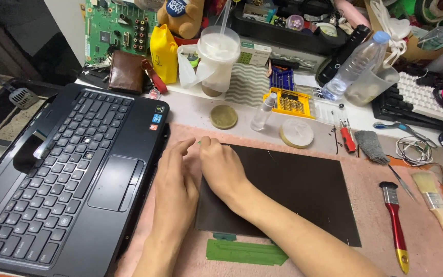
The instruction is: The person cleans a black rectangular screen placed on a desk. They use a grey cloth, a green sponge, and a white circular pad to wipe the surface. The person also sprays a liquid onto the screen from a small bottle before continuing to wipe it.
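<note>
Green strip (pixel 245 252) bottom centre. Black panel (pixel 288 192) centre frame on pink mat (pixel 375 215). Left hand (pixel 175 184), right hand (pixel 221 166): fingers curled, pinching at panel's upper-left corner; grip contents unclear. Step: working corner; next needs fine fingertip control. Laptop (pixel 67 174) left.

We see a white desk (pixel 190 105) bearing a pink mat (pixel 375 215), black laptop (pixel 62 179) and clear bottle (pixel 355 64).

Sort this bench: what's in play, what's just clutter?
In play: left hand and right hand, both at the corner of the black panel; open laptop alongside.

Clutter: brushes, screwdriver set, water bottle, drink cup, wallet.
</note>
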